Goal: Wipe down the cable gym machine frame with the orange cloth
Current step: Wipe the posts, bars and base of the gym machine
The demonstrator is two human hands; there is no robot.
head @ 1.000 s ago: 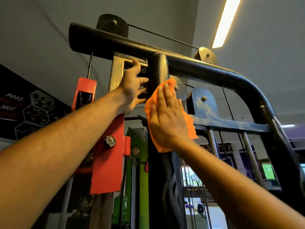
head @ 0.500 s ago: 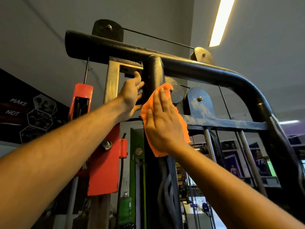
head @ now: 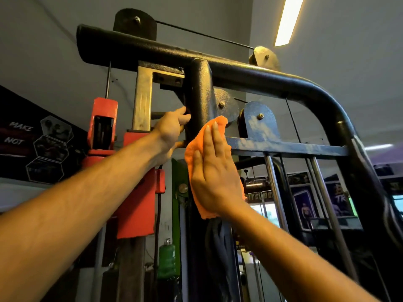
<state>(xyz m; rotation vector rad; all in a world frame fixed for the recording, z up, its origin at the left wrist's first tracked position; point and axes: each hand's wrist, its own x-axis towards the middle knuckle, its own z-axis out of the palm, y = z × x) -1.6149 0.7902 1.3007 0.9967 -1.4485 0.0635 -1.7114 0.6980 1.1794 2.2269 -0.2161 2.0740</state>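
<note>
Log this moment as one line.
phase: wiping | right hand: flat, pressing orange cloth on black upright post | left hand: gripping post's left side

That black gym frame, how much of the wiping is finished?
Hard to say what's done. The right hand is pressing the orange cloth flat against the black upright post, while the left hand steadies it. The blue crossbar still looks dusty.

You have a single view — the camera on your head, tilted steeply upward; it sits close to the black upright post (head: pixel 199 99) and top bar (head: pixel 250 71), both forearms reaching in from below — ceiling light (head: pixel 289 20) overhead.
</note>
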